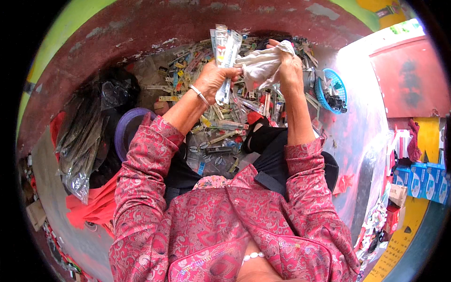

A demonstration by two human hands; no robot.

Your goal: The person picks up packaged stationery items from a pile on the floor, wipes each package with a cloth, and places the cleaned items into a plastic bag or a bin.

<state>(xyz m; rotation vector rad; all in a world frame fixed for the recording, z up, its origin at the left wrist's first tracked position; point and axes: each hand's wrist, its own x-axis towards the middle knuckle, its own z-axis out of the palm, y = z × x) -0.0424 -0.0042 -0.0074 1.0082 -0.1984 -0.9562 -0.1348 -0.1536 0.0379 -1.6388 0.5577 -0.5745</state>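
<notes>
A bundle of long narrow plastic packages (225, 49), clear and white with printed patches, stands up in the fist of my left hand (215, 80). From that same hand a crumpled white cloth (263, 66) stretches across to the right. My right hand (289, 70) grips the cloth's other end, its fingers partly covered by the folds. Below both hands, a wide heap of similar long packages and small coloured cards (230, 110) is spread over the floor.
At the right of the heap stands a blue plastic basket (323, 96) with dark pieces inside. On the left lie black and clear plastic bags (84, 131), a purple round rim (123, 134) and a red cloth (96, 202). Blue boxes (420, 182) sit at the far right. A maroon wall (155, 33) rises behind.
</notes>
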